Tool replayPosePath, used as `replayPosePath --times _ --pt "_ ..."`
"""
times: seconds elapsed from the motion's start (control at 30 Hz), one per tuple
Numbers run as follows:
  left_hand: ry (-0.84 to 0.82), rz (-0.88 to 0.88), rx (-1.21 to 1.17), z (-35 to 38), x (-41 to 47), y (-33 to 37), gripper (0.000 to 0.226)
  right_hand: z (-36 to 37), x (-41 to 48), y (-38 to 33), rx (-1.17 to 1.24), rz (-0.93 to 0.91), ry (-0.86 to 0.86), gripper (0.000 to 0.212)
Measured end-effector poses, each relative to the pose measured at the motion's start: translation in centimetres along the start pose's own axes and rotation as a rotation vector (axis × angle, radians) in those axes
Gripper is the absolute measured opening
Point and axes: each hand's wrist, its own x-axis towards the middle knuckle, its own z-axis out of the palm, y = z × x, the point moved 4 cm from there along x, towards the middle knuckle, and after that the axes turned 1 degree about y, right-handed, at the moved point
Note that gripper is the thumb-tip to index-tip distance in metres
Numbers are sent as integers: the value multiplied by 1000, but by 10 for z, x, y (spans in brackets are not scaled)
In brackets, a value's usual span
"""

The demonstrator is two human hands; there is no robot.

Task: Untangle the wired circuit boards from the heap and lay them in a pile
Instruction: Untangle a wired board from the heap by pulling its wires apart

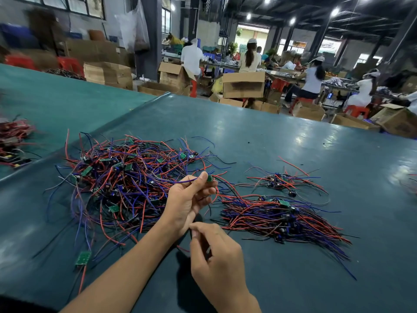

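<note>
Right hand [214,254] nearest the camera: fingers curled, thumb and forefinger pinched on what looks like a thin dark lead [191,234]. Left hand [187,199] just beyond, raised off the table [270,143], pinching a small green circuit board [209,178] at its fingertips. Blue and red wires run from the board back towards the heap [126,184].

Judgement: the step in hand is freeing this one board. Best done by holding the board steady and drawing each wire out along its own length, slowly, stopping where it snags. A hard pull would likely drag neighbours along or strain the joints.

Heap, left of the hands: a dense snarl of red, blue and black wire with green boards showing here and there. One stray board [83,258] lies apart at its near edge.

Pile [282,220], right of the hands: wires combed roughly parallel, boards bunched together. Smaller cluster [279,181] sits behind it, apart.
</note>
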Motion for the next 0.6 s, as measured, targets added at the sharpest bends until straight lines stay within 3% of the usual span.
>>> replayPosePath --times 0.13,0.3,0.4,0.5,0.6 --pt "-10 -1 -14 1 0 0 27 1 1 3 15 88 15 16" --pt "-21 11 -4 1 -1 2 14 -1 12 30 378 706 10 22" --pt "-58 50 64 3 0 2 15 -6 32 42 651 971 35 16" --pt "-117 119 227 7 -2 -2 20 -6 53 44 835 1108 13 28" --pt "-181 236 377 8 -6 -5 23 -7 66 46 851 1115 -21 30"
